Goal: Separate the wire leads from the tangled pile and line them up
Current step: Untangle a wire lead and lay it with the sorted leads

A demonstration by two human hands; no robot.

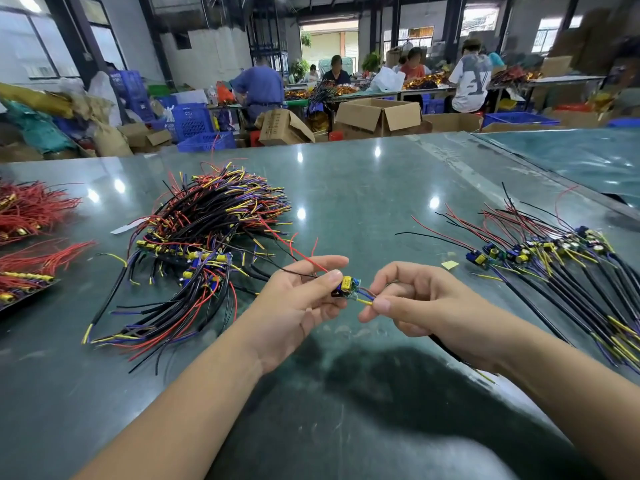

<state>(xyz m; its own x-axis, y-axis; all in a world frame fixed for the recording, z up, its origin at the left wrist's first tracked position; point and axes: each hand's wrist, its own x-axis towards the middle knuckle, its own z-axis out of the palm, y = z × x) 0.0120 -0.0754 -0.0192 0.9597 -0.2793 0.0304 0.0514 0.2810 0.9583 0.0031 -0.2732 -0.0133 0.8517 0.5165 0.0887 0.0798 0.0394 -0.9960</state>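
Note:
A tangled pile of wire leads point(207, 233), black, red, yellow and purple with small circuit boards, lies on the green table point(363, 188) to the left of centre. On the right a row of separated leads point(554, 265) lies side by side. Between them, above the table, my left hand point(298, 299) pinches one small circuit board point(346, 287) with a yellow part; its red and black wires trail back toward the pile. My right hand point(415, 299) pinches the yellow and purple wires coming out of that board's other side, and a black wire runs under this hand.
Bundles of red wires point(31, 230) lie at the table's left edge. A small yellow scrap point(449, 265) sits near the lined-up row. Beyond the far edge stand cardboard boxes point(377, 116), blue crates point(194, 123) and several people working at other tables.

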